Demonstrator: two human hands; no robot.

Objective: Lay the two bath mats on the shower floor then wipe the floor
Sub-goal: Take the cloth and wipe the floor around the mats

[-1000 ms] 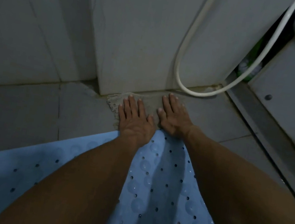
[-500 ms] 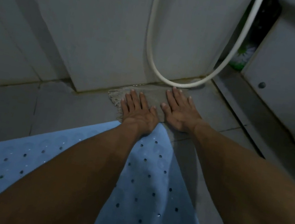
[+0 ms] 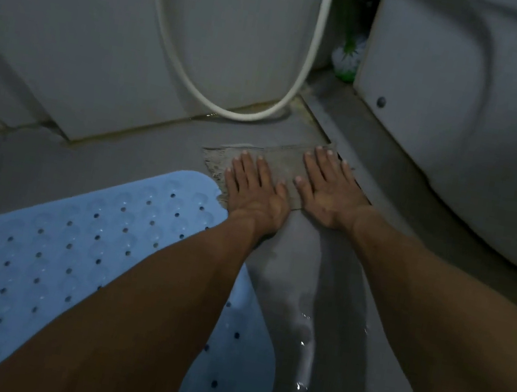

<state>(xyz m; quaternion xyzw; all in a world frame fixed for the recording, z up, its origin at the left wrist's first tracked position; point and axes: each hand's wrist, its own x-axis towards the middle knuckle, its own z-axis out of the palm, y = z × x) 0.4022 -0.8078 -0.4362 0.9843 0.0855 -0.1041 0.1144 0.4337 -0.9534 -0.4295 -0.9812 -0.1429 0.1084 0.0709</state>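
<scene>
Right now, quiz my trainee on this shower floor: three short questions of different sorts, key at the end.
1. True or false: both hands press flat on the grey cloth.
2. Multiple choice: where does the blue mat lie relative to the cloth? A) on top of it B) to its left and nearer the camera C) against the white base on the right
3. Fill in: the white ____ loops down the wall and touches the floor.

Key
1. True: the left hand and the right hand lie palm down with fingers spread, side by side.
2. B
3. hose
</scene>
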